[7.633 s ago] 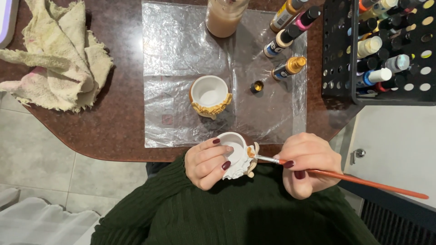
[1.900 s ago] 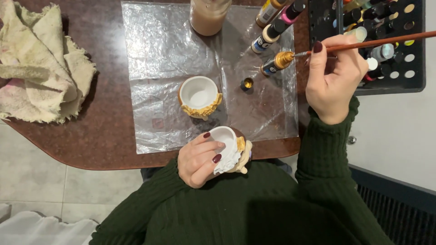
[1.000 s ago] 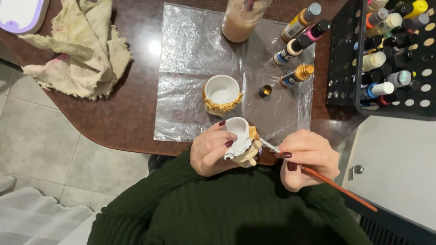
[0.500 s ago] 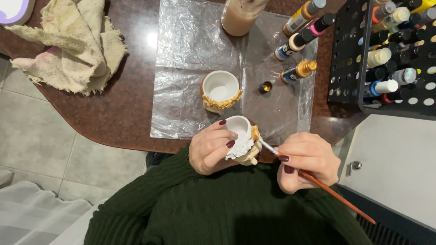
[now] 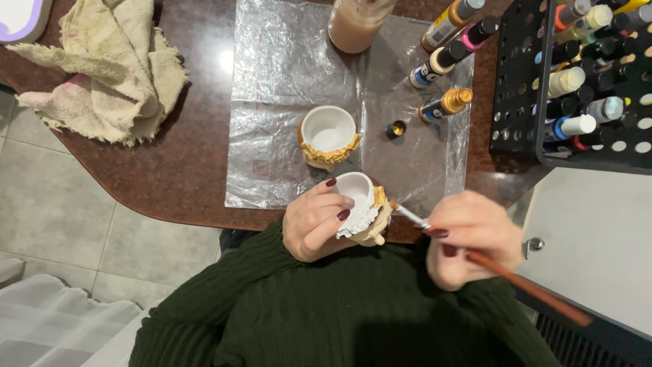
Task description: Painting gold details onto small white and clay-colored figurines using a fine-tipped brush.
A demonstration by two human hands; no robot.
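Left hand: the left hand (image 5: pixel 314 222) was closed around a small white pot (image 5: pixel 360 204), low in the middle of the frame, held over the near edge of the worktop (image 5: pixel 176 183).
Right hand: the right hand (image 5: pixel 472 234) was closed on a thin paintbrush (image 5: pixel 523 285), at the lower right of the frame.
Brush tip: it touched the gold-coloured trim on the right side of the small white pot.
Second pot: another white pot with gold trim (image 5: pixel 329 136) stood on the clear plastic sheet (image 5: pixel 272 102), just above the held one.
Little cap: a small dark cap (image 5: pixel 396 129) lay to the right of the second pot.
Paint bottles: four paint bottles (image 5: pixel 445 104) lay on their sides, upper right of the sheet.
Cup: a cup of brownish water (image 5: pixel 353 26) stood at the top.
Rack: a black rack of paints (image 5: pixel 584 81) filled the upper right.
Rag: a crumpled cream rag (image 5: pixel 109 68) lay at the upper left.
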